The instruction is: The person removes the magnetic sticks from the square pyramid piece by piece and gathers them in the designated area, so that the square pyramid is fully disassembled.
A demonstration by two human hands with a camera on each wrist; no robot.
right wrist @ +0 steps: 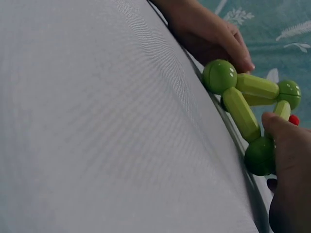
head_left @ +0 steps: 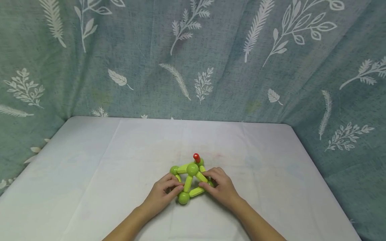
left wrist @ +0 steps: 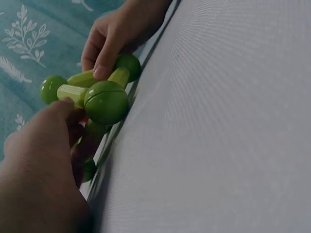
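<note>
A frame of green balls and yellow-green rods stands at the near middle of the table, its raised ball [head_left: 192, 169] joined by rods to lower balls. A red rod [head_left: 196, 157] sticks up from its far ball. The left hand [head_left: 161, 194] grips the frame's left side, close to the near ball [head_left: 184, 197]. On the other side, the right hand [head_left: 221, 187] pinches the sloping rod [head_left: 201, 177] near the right ball. In the right wrist view the right thumb lies against a rod by the upper ball [right wrist: 289, 94]; some fingertips are hidden behind the frame.
A white cloth covers the table [head_left: 144, 144]. Behind it and along both sides hangs a blue-green curtain [head_left: 144, 60] with white leaf patterns.
</note>
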